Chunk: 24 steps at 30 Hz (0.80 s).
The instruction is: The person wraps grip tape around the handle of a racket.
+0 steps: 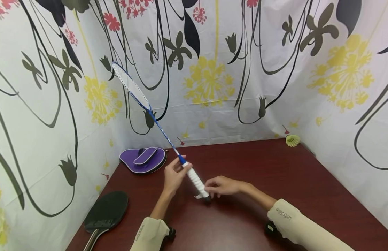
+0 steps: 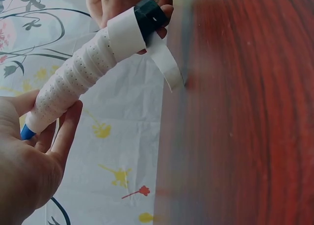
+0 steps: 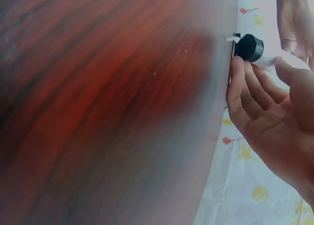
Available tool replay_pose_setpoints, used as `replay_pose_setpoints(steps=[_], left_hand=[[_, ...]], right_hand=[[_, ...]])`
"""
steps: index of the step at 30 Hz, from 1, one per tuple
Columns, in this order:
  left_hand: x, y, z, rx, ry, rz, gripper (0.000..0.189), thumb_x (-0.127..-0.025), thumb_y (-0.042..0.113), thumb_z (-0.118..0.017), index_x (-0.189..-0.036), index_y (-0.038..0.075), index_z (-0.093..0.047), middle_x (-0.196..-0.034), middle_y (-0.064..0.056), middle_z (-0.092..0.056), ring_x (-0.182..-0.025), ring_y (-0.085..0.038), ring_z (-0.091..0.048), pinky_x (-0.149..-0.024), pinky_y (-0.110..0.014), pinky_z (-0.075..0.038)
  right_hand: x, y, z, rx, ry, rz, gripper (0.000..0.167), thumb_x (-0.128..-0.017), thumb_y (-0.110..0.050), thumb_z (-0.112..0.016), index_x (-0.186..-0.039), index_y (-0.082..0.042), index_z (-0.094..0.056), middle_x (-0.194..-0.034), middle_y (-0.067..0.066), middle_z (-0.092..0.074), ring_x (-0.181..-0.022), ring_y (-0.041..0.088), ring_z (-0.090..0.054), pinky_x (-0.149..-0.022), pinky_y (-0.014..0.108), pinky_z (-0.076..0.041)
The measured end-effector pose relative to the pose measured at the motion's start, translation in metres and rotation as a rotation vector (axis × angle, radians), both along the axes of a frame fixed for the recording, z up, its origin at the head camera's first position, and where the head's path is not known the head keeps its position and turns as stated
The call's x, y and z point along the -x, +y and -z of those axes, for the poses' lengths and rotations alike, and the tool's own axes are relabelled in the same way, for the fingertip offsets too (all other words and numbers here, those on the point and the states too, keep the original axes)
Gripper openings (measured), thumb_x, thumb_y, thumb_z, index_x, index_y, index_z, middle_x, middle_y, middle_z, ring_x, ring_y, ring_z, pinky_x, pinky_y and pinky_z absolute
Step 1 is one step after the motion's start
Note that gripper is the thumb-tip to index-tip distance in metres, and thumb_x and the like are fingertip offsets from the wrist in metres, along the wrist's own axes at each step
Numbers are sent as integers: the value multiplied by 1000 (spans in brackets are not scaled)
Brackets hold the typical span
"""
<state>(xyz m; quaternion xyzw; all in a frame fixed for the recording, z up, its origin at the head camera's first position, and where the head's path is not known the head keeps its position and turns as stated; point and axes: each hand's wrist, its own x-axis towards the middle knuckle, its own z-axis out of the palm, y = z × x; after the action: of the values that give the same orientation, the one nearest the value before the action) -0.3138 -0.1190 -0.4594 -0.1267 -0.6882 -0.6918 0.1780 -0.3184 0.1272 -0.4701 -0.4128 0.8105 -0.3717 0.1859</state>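
A blue and white badminton racket slants up to the left, its head toward the back wall. White perforated grip tape is wound in ridges round its handle. My left hand holds the handle's upper end, by the blue cone, between thumb and fingers. At the lower end, my right hand has its thumb and fingertips on either side of the wrapped handle. A loose white strip dangles beside the black butt cap, which sticks out bare past the tape.
On the dark red table, a purple paddle case lies at the back left. A black table tennis paddle is at the front left. A yellow shuttlecock sits in the far right corner. Flower-printed sheets wall the table in.
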Motion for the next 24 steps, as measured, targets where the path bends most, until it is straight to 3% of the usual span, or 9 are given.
replay_pose_setpoints(steps=[3,6,11,14,17,24], left_hand=[[-2,1,-4,-9,9,-11,39,-88,5,-83,-125,2,-71,-104,-22,-76,-94,-25,-74,-71,-28,-61],[-2,1,-4,-16,19,-34,38,-87,4,-84,-124,1,-72,-104,-22,-76,-95,-26,-75,-73,-26,-61],[-2,4,-7,-6,41,-87,39,-87,1,-83,-123,-2,-71,-105,-25,-75,-95,-22,-74,-76,-22,-59],[-12,6,-17,11,71,-107,37,-86,-1,-83,-121,-5,-71,-105,-28,-74,-94,-23,-74,-77,-22,-59],[-22,8,-27,11,100,-126,35,-87,0,-83,-119,-6,-71,-105,-31,-73,-95,-26,-75,-77,-22,-59],[-28,11,-33,-74,125,-203,37,-85,-1,-84,-119,-9,-71,-105,-34,-72,-99,-40,-74,-76,-22,-60]], right_hand=[[-1,-3,1,22,-21,6,21,-108,-28,-58,-115,-12,-70,-91,3,-72,-78,25,-68,-68,35,-60],[-2,-8,5,53,-40,6,22,-104,-26,-67,-119,-9,-67,-100,0,-72,-85,17,-68,-76,30,-58],[-6,-16,9,110,-34,20,61,-87,-15,-86,-137,-3,-52,-113,0,-71,-102,10,-67,-92,28,-54],[-8,-21,12,112,47,58,75,-77,-11,-92,-138,-4,-49,-108,-2,-69,-97,8,-65,-88,27,-53],[-12,-27,15,111,150,108,74,-74,-9,-94,-134,-5,-50,-99,-3,-65,-88,7,-63,-80,26,-54],[-17,-35,18,183,324,225,63,-82,-6,-87,-133,-7,-50,-95,2,-67,-78,7,-60,-69,25,-53]])
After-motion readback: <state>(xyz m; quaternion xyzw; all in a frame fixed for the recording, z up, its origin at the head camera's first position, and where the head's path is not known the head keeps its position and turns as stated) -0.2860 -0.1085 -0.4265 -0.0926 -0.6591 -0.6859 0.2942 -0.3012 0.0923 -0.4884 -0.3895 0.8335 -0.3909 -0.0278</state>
